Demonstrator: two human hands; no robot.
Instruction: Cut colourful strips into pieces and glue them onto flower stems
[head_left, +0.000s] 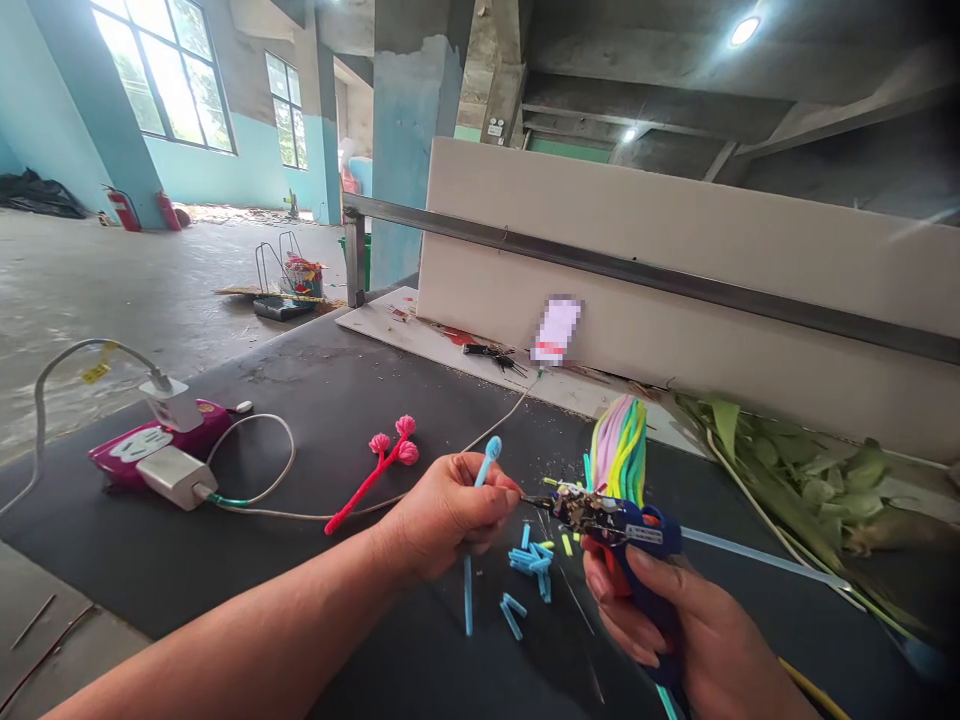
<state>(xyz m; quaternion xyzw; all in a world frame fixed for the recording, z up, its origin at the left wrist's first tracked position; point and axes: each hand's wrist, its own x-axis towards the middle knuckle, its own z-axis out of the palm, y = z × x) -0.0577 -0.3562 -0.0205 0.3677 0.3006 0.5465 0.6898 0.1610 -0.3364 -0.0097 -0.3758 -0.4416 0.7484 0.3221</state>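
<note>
My left hand (450, 515) is closed around a light-blue pipe cleaner stem (469, 600) with a small rounded bud at its top. Its thumb and forefinger pinch close to the nozzle of a dark-blue glue gun (652, 530); anything small between those fingertips is hard to make out. My right hand (697, 615) grips the gun by its handle, fingers around the orange trigger. A translucent glue stick (765, 556) sticks out of the gun's back. Below the nozzle lie several short blue pipe cleaner pieces (531, 560). A pink-red sprig (375, 475) with three fluffy buds rests left of my hands.
Behind the gun lies a bundle of coloured pipe cleaners (621, 445). A magenta power strip (161, 445) with plugs and cables is at left. Farther back are pliers (487, 352) and a blurred phone (555, 330) against a pale board (675, 240). Green leaves (825, 490) lie right.
</note>
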